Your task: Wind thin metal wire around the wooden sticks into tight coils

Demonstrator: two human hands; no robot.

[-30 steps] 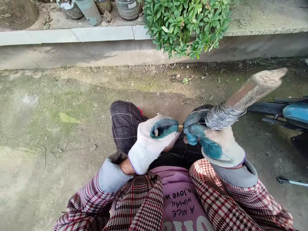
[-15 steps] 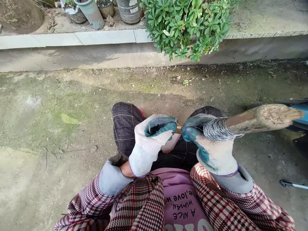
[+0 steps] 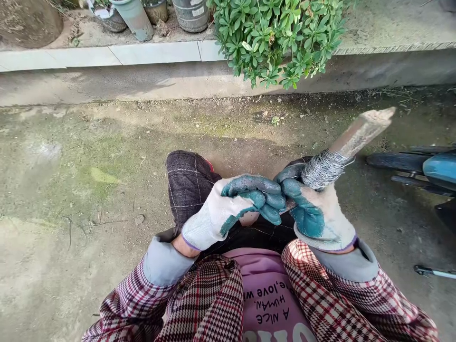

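Both my hands wear white knit gloves with green coated palms and fingers, and they meet over my lap. My right hand [image 3: 315,209] is closed round a wooden stick [image 3: 359,133], which slants up and to the right. Thin metal wire [image 3: 324,168] is wound in a thick coil on the stick, just above that hand. My left hand [image 3: 245,197] has its fingers curled, their tips close to the right hand's. A short bit of thin wire shows at its thumb and fingers. A brownish piece shows between the hands, mostly hidden by the fingers.
A leafy green shrub [image 3: 280,40] hangs over a tiled ledge [image 3: 153,54] ahead, with several pots and a grey bucket [image 3: 191,14] at left. A black wheel with blue bodywork [image 3: 440,168] stands on the right. Concrete ground [image 3: 107,175] lies all round.
The stick's far end has swung up and leftward as my right hand turned. My left fingers have moved right, closer to the right hand, and the wire loop between the hands no longer shows.
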